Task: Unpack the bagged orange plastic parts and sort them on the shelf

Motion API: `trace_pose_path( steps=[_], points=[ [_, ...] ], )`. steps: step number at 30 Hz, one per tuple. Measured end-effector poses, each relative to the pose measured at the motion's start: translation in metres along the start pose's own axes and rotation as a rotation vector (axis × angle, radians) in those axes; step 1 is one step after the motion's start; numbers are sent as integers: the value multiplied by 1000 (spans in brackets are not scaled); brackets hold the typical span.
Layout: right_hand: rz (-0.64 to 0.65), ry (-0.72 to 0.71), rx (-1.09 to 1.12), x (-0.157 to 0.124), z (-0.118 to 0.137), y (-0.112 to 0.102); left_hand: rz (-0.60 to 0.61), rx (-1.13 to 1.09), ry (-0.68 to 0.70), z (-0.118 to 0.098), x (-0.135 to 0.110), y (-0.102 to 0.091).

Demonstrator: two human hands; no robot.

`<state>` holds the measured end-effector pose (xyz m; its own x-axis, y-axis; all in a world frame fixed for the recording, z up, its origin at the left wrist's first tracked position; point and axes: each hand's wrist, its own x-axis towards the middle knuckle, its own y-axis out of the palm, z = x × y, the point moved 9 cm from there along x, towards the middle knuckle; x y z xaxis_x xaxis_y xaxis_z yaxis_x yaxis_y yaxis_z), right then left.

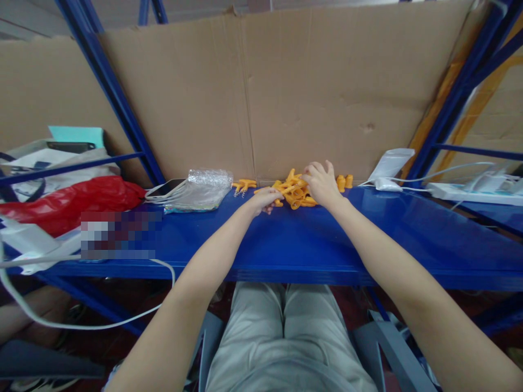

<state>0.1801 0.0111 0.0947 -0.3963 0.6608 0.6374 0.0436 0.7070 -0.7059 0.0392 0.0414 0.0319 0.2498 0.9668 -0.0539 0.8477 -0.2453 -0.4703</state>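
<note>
Fingers (273, 204) of the left hand (265, 200) curl shut on one orange part (285, 190) at the left edge of the pile (297, 198). Over the pile's top lies the right hand (322, 182), fingers bent into it; whether they grip anything I cannot tell. These plastic parts look light, stiff and smooth, prone to tangle, best pinched singly by a prong. Left of the pile a clear bag (206, 189) lies slack, contents unclear; farther left a red bag (69, 200) hides its own. Under the pile is a blue shelf (286, 245).
</note>
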Motion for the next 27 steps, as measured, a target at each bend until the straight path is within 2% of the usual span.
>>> trace_pose_path(
  steps=[5, 10, 13, 16, 20, 23, 27],
  points=[
    [-60, 163, 44, -7, -41, 4, -64, 11, -26, 13, 10, -15],
    [-103, 510, 173, -23, -99, 18, -134, 137, 4, 20, 15, -21],
    [-34, 694, 202, -39, -126, 35, -183, 282, 83, 16, 15, -22],
    [91, 867, 221, -62, -148, 56, -215, 410, 174, 9, 15, -20],
    [254, 1075, 299, -96, -167, 81, -207, 471, 224, 6, 15, -17],
    [285, 1140, 375, -110, -175, 93, -194, 483, 230, 6, 15, -16],
    [257, 1150, 376, -115, -184, 103, -182, 518, 234, 5, 14, -15]
  ],
)
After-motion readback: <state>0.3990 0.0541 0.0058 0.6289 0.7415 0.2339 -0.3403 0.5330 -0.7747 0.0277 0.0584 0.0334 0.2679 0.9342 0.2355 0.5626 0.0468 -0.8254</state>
